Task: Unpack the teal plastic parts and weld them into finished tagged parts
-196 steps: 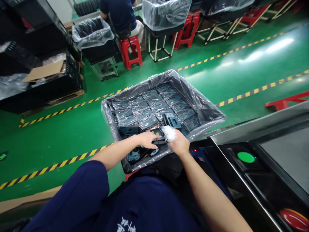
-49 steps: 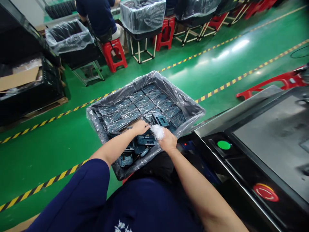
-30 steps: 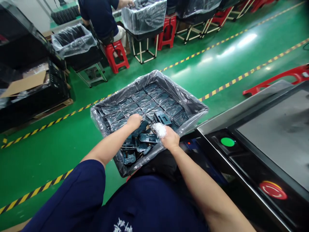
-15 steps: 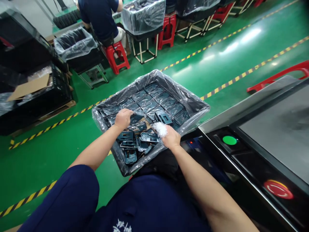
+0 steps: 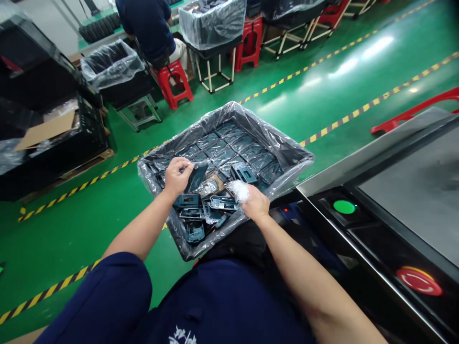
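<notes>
Two bare hands are working inside a black crate lined with clear plastic film (image 5: 287,153). The left hand (image 5: 176,177) is closed, pinching a dark teal plastic casing (image 5: 197,177) by its edge, while the right hand (image 5: 255,203) is curled around a white wad of crumpled film (image 5: 239,191), above loose teal casings (image 5: 191,210) lying over neat rows of plastic-sleeved casings (image 5: 240,143).

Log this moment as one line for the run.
Left hand: pinching dark bagged part | Right hand: holding white plastic wad | Place: over lined crate
</notes>
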A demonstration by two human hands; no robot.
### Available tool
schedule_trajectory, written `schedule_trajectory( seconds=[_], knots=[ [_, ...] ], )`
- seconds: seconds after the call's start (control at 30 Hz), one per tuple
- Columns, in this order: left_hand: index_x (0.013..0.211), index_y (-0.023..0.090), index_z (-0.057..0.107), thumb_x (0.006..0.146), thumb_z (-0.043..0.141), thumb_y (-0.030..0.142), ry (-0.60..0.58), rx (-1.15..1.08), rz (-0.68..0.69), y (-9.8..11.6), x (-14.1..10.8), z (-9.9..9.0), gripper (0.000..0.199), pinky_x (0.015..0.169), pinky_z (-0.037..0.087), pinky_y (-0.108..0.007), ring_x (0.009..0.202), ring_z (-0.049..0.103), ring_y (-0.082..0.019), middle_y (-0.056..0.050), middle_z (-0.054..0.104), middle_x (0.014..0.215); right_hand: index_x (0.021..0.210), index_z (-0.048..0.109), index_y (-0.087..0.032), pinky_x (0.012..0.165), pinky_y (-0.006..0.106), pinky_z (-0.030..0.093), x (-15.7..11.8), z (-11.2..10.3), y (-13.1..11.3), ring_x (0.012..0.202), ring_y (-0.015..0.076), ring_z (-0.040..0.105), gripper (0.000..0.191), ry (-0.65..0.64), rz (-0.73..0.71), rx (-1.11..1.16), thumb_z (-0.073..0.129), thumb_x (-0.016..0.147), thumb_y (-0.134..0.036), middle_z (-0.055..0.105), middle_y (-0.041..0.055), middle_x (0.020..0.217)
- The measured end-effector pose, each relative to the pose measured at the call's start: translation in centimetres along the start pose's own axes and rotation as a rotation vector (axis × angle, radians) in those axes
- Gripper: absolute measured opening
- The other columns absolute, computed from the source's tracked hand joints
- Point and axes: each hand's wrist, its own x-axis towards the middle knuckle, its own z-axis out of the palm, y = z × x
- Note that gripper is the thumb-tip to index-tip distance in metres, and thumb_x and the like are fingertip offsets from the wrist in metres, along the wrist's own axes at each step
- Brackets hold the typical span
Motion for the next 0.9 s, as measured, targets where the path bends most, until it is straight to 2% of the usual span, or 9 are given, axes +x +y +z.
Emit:
schedule_trajectory(
  seconds=[0.13, 0.23, 0.33, 0.43, 0.5, 0.63, 0.77, 0.9],
  knots=[
    [0.075, 0.019, 0.067, 0.08, 0.063, 0.037, -0.1, -0.073, -0.129, -0.5, -0.7, 0.1, 0.019, 0.072, 0.048, -0.029, 0.075, 0.061, -0.016, -0.002, 0.068, 0.08, 0.125, 0.056, -0.026, 0.089, 0.035, 0.049, 0.0, -0.1, -0.1, 0.108, 0.0258, 0.062, 0.042, -0.002, 0.003, -0.007, 0.055, 0.083, -0.03, 0.066, 0.007, 0.12],
    [0.082, 0.019, 0.061, 0.086, 0.056, 0.036, -0.041, -0.104, -0.181, -1.2, -1.3, 0.5, 0.018, 0.07, 0.046, -0.027, 0.07, 0.058, -0.014, 0.0, 0.064, 0.075, 0.124, 0.057, -0.025, 0.087, 0.035, 0.049, 0.0, -0.3, -0.2, 0.106, 0.0263, 0.063, 0.041, -0.013, 0.003, -0.012, 0.055, 0.084, -0.03, 0.066, 0.0072, 0.12],
    [0.082, 0.02, 0.055, 0.091, 0.049, 0.031, 0.035, -0.084, -0.212, -1.7, -1.7, 1.2, 0.016, 0.074, 0.044, -0.026, 0.076, 0.056, -0.014, 0.0, 0.06, 0.078, 0.124, 0.057, -0.025, 0.086, 0.036, 0.05, -0.1, -0.4, -0.3, 0.105, 0.0264, 0.063, 0.041, -0.018, 0.016, -0.016, 0.054, 0.084, -0.03, 0.066, 0.0072, 0.121],
    [0.087, 0.02, 0.056, 0.094, 0.044, 0.035, 0.078, -0.102, -0.271, -1.7, -2.1, 2.1, 0.021, 0.075, 0.044, -0.025, 0.078, 0.054, -0.013, 0.0, 0.058, 0.08, 0.125, 0.056, -0.025, 0.087, 0.035, 0.049, -0.1, -0.5, -0.3, 0.107, 0.0258, 0.063, 0.042, -0.014, 0.013, -0.011, 0.054, 0.083, -0.029, 0.065, 0.0071, 0.122],
    [0.088, 0.019, 0.059, 0.094, 0.044, 0.039, 0.03, -0.17, -0.312, -1.5, -2.6, 2.6, 0.025, 0.074, 0.044, -0.025, 0.077, 0.055, -0.013, 0.0, 0.059, 0.079, 0.125, 0.056, -0.025, 0.087, 0.035, 0.049, -0.1, -0.5, -0.4, 0.107, 0.0254, 0.063, 0.043, -0.013, 0.013, -0.008, 0.055, 0.083, -0.029, 0.065, 0.0065, 0.123],
    [0.08, 0.018, 0.063, 0.091, 0.047, 0.041, -0.145, -0.246, -0.382, -1.2, -4.1, 3.0, 0.03, 0.068, 0.045, -0.024, 0.068, 0.055, -0.013, 0.001, 0.058, 0.068, 0.125, 0.056, -0.025, 0.088, 0.033, 0.048, -0.1, -0.5, -0.4, 0.107, 0.025, 0.063, 0.042, -0.012, 0.008, -0.008, 0.056, 0.083, -0.028, 0.066, 0.0063, 0.12],
    [0.079, 0.018, 0.066, 0.09, 0.049, 0.04, -0.267, -0.133, -0.254, -0.5, -5.4, 2.1, 0.03, 0.066, 0.045, -0.026, 0.065, 0.055, -0.013, 0.001, 0.058, 0.066, 0.125, 0.056, -0.027, 0.091, 0.032, 0.047, -0.1, -0.4, -0.4, 0.109, 0.0241, 0.061, 0.043, -0.008, 0.008, 0.001, 0.057, 0.083, -0.028, 0.066, 0.0054, 0.121],
    [0.08, 0.02, 0.066, 0.091, 0.052, 0.04, -0.295, 0.069, -0.092, 0.0, -5.7, 1.4, 0.027, 0.075, 0.048, -0.028, 0.077, 0.06, -0.016, -0.002, 0.064, 0.078, 0.125, 0.056, -0.026, 0.09, 0.033, 0.047, -0.1, -0.5, -0.5, 0.108, 0.0247, 0.062, 0.043, -0.016, 0.028, -0.002, 0.057, 0.082, -0.029, 0.066, 0.0063, 0.121]
  ],
)
